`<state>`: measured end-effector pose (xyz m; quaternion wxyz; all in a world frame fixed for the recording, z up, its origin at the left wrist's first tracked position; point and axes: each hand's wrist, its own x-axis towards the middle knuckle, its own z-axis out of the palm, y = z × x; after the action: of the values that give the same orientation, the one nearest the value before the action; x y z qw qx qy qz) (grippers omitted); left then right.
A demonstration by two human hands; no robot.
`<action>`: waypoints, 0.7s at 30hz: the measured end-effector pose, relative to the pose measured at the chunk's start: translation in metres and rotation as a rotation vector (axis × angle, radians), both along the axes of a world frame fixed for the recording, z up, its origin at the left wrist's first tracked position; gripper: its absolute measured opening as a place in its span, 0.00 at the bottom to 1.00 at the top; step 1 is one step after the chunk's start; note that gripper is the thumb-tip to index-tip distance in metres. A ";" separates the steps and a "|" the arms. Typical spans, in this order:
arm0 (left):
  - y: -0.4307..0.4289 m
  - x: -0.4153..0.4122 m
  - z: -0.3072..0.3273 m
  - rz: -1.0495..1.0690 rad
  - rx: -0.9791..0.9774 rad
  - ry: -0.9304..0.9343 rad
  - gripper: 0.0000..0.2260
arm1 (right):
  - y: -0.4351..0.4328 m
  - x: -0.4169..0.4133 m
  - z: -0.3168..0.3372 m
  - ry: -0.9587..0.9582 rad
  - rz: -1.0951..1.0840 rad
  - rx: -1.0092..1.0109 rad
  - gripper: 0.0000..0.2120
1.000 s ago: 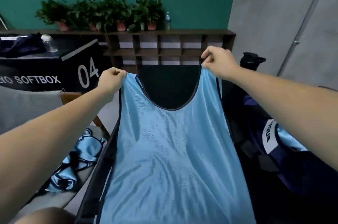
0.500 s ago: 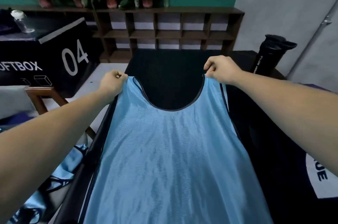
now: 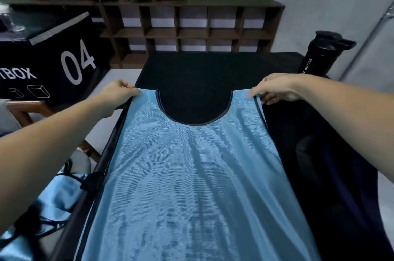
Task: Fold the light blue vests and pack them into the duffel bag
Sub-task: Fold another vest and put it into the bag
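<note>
A light blue vest (image 3: 191,175) with dark trim lies spread flat along the black table (image 3: 202,73), neck opening away from me. My left hand (image 3: 116,95) pinches the vest's left shoulder strap at the table's left edge. My right hand (image 3: 275,89) holds the right shoulder strap against the table, fingers pointing left. More light blue vests (image 3: 47,203) lie crumpled in a heap low on the left, off the table. A dark navy duffel bag (image 3: 332,175) sits on the right side of the table, mostly in shadow.
A black sports bottle (image 3: 322,54) stands at the table's far right corner. A black softbox case marked 04 (image 3: 53,62) sits to the left above a wooden chair (image 3: 23,111). A brown cubby shelf (image 3: 191,28) with potted plants lines the back wall.
Both hands lowered the vest from hanging in the air down onto the table, where it now lies flat. The view tilted down and forward.
</note>
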<state>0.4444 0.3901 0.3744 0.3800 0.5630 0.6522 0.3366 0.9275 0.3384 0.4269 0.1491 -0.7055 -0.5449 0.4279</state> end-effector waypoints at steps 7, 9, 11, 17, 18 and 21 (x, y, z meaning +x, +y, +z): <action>-0.007 -0.005 0.013 -0.109 -0.138 0.077 0.09 | -0.007 -0.001 0.002 -0.094 0.015 -0.099 0.08; -0.005 -0.004 0.014 -0.082 -0.112 0.073 0.09 | -0.005 -0.001 0.002 -0.118 -0.044 -0.006 0.06; -0.002 0.003 0.016 -0.031 -0.060 0.038 0.10 | -0.002 -0.004 0.002 -0.155 -0.131 0.129 0.09; 0.009 0.018 0.025 0.204 0.106 -0.003 0.23 | -0.003 -0.014 0.013 -0.399 -0.232 0.382 0.15; 0.006 0.020 0.025 0.207 0.109 0.038 0.29 | -0.006 -0.017 0.016 -0.426 -0.207 0.351 0.21; -0.009 0.027 0.024 0.112 0.158 0.172 0.31 | -0.016 -0.022 0.022 -0.472 -0.135 0.338 0.30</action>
<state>0.4712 0.3808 0.3985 0.2577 0.5807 0.6841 0.3583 0.9059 0.3221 0.4493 0.1617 -0.7854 -0.5798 0.1445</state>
